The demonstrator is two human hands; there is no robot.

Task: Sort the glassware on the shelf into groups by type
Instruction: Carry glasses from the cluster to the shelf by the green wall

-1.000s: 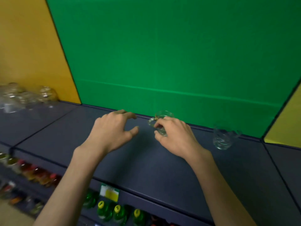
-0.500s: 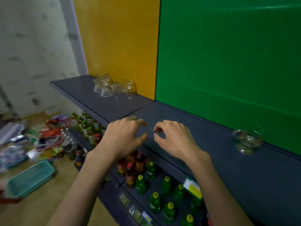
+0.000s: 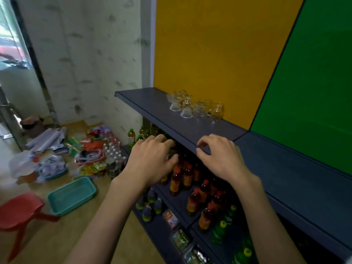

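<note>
Labels on the bottles (image 3: 192, 193) below the shelf (image 3: 163, 119) are too blurred to read. Clear glassware (image 3: 196, 106) stands clustered at the shelf's back, against the yellow panel (image 3: 209, 44), well apart from both hands. Left hand (image 3: 152, 161) and right hand (image 3: 222, 159) hover at the shelf's front edge, each grip loosely curled, holding nothing.

A pale patterned wall (image 3: 85, 54) meets yellow (image 3: 209, 50) and green (image 3: 314, 82) panels; on the wooden floor (image 3: 57, 235) stand a red stool (image 3: 19, 210) and teal tray (image 3: 71, 195).
</note>
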